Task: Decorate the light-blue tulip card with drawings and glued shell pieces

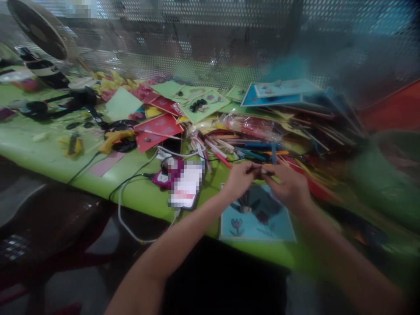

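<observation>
A green worktop (36, 140) runs across the view. Taking the view as a clock face, a fan (39, 33) stands at ten o'clock, with a dark bottle (49, 72) on its near side. At nine o'clock lie a yellow tool (114, 142) with a dark cord and, just below it, a pink strip (106, 163). A red card (160, 127) sits at ten o'clock, closer to the middle. At seven o'clock, near the worktop's front edge, a phone (190, 188) lies beside a purple box (179, 168) with leads; a white cable (119, 205) loops down past the edge. A green card (205, 105) carrying dark pebbles is at twelve.

The left hand (239, 179) is at four o'clock, its fingers bent narrow to meet the other hand's; blur hides whether they grip anything. Below, at five o'clock, a blue card (278, 227) with flower shapes lies flat on the worktop. Above its far edge, the right hand (290, 183) pinches a small pale piece (263, 172) in narrow fingers, too blurred to identify. Pens (256, 154) lie beyond both hands; other blue cards (278, 99) pile up at two o'clock. A green tub (390, 179) blurs at three.
</observation>
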`<state>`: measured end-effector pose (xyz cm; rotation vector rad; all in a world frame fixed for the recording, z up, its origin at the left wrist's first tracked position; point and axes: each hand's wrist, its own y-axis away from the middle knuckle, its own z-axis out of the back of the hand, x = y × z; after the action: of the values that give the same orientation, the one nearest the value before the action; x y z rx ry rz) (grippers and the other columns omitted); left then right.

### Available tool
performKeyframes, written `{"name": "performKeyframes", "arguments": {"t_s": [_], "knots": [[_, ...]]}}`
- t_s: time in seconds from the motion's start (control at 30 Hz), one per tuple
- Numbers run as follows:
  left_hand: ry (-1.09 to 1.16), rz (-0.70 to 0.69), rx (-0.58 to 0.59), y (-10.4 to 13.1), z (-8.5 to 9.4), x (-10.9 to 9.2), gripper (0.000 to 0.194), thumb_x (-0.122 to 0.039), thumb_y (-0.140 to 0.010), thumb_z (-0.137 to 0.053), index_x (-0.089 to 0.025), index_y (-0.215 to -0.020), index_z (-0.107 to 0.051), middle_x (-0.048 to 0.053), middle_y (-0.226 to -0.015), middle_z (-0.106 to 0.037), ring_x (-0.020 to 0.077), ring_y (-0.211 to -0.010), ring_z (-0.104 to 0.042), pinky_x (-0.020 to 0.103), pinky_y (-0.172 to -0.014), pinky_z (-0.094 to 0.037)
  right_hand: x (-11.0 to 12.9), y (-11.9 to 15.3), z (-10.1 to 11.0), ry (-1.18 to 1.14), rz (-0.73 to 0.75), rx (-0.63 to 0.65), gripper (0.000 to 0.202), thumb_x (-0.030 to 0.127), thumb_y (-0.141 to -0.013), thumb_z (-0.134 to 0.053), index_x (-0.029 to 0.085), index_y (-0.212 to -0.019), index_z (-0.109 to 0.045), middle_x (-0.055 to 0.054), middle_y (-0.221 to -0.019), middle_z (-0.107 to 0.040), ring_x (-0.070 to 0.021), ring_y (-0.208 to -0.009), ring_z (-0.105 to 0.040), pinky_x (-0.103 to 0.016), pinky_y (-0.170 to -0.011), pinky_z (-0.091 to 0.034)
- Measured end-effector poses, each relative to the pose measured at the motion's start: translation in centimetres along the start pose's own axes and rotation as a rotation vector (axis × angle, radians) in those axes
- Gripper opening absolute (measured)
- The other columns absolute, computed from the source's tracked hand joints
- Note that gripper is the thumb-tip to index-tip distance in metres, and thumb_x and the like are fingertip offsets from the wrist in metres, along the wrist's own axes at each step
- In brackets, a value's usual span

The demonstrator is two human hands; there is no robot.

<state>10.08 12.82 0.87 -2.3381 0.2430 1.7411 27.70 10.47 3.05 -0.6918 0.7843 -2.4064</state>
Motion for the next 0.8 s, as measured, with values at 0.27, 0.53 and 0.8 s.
{"name": "performKeyframes", "arguments": {"t_s": [0.27, 0.53, 0.8], "knots": [[0.035, 0.051, 0.031, -0.12, 0.14, -0.15, 0.038, -0.046, -0.075, -0.085, -0.013, -0.092, -0.078, 0.006, -0.084, -0.076, 0.0174, -0.081, -0.070, 0.034, -0.087, -0.057, -0.12, 0.01, 0.04, 0.058, 0.026, 0.037, 0.022, 0.024, -0.097, -0.062, 0.024, -0.113, -0.077, -0.004, -0.102, -0.083, -0.0232, -0.094, -0.078, -0.037, -0.083, -0.059], [0.067, 0.007, 0.051, -0.19, 0.05, -0.27, 0.039, -0.046, -0.071, -0.087, -0.011, -0.084, -0.077, 0.005, -0.077, -0.075, 0.0141, -0.072, -0.067, 0.032, -0.082, -0.058, 0.00, 0.20, -0.20, 0.112, 0.092, 0.031, 0.019, 0.027, -0.100, -0.060, 0.023, -0.109, -0.076, -0.005, -0.099, -0.082, -0.0225, -0.087, -0.078, -0.040, -0.090, -0.058], [0.112, 0.042, 0.036, -0.24, 0.17, -0.03, 0.035, -0.043, -0.077, -0.083, -0.011, -0.089, -0.078, 0.005, -0.080, -0.076, 0.0145, -0.073, -0.069, 0.032, -0.083, -0.058, 0.16, -0.10, 0.08, 0.070, 0.084, 0.013, 0.018, 0.027, -0.099, -0.062, 0.025, -0.111, -0.075, -0.003, -0.099, -0.082, -0.0218, -0.088, -0.078, -0.038, -0.088, -0.058]]}}
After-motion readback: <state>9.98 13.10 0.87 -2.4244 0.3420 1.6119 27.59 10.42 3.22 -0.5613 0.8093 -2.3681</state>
